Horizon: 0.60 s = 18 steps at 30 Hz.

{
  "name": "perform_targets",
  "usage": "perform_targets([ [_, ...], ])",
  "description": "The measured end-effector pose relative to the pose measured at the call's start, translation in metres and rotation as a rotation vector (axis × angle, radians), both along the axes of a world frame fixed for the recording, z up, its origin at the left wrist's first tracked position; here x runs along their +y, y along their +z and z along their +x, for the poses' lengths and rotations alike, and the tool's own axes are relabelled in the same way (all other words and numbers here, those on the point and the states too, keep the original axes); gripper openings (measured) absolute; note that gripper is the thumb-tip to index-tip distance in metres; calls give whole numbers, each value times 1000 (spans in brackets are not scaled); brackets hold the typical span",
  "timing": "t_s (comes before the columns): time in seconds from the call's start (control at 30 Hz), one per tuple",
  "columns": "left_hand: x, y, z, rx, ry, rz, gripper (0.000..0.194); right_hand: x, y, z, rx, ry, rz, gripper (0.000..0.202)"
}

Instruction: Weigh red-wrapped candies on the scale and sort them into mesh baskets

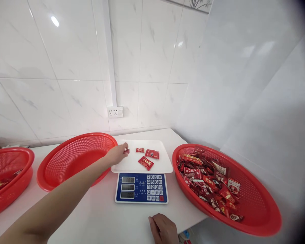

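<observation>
My left hand [118, 155] reaches over the left side of the scale's white tray [127, 166], its fingers closed on a small red packet [126, 151]. Three other red packets lie on the tray: a small one [140, 149], a larger one [152, 154] and one nearer the front [145, 163]. The blue keypad panel [141, 188] with lit number displays faces me. My right hand [164, 227] rests closed near the table's front edge, below the panel; what it holds, if anything, is hidden.
On the right, a red basket [263, 203] holds several red packets. Left of the scale stands an empty red basket [78, 162]. Another red basket [12, 198] with some packets is at the far left. A socket [115, 112] is on the tiled wall.
</observation>
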State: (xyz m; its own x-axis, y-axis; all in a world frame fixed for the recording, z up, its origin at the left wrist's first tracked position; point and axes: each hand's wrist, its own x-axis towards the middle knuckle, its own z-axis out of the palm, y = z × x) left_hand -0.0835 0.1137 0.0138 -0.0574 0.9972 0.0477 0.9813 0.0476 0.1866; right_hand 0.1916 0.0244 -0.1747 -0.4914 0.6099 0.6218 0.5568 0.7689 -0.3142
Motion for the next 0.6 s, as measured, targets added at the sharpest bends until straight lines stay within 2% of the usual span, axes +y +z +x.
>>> perform_targets([
  [0.17,-23,24,-49,68,236,26,27,0,0,1,-2,12,-13,32],
  [0.23,-28,31,-61,92,276,23,29,1,1,1,-7,15,-8,32],
  [0.3,-27,33,-63,112,285,31,32,2,1,0,-7,16,2,33],
  [0.4,-17,27,-46,117,208,46,33,1,1,0,-4,8,2,33],
  [0.6,29,-6,21,26,-148,48,32,-1,5,-1,13,-9,-27,33],
])
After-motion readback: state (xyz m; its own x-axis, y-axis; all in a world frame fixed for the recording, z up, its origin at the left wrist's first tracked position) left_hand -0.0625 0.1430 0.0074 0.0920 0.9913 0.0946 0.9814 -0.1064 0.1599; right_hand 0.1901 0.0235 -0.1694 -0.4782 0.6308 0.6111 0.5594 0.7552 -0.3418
